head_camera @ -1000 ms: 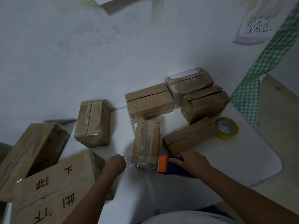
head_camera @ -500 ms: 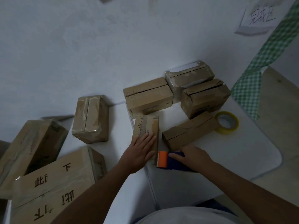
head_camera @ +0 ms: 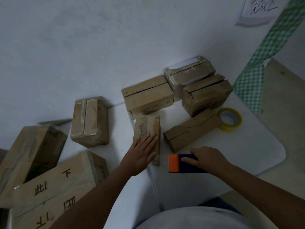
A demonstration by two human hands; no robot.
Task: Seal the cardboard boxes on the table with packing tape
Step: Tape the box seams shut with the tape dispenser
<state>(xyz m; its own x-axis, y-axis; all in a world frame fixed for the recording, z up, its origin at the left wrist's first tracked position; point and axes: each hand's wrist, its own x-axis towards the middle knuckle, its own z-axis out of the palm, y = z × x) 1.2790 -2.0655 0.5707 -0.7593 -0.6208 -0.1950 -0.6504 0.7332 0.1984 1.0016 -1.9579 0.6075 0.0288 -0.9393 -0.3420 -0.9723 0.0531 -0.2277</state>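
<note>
since a second ago the left hand [head_camera: 143,153] has opened from a fist to lie flat, fingers spread, pressing tape onto the small box [head_camera: 147,130], while just right of that box the right hand [head_camera: 208,158] curls around the tape dispenser [head_camera: 183,163], parked close for reuse.

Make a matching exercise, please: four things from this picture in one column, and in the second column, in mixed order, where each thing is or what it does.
Things:
1. left hand
2. right hand
3. yellow tape roll
4. paper sign

Places or states:
A. lies flat on the table, beside a long narrow box
B. grips the blue and orange tape dispenser
C. hangs on the wall, top right
D. presses flat on a small box

Pairs: 1-D, 2-B, 3-A, 4-C
</note>
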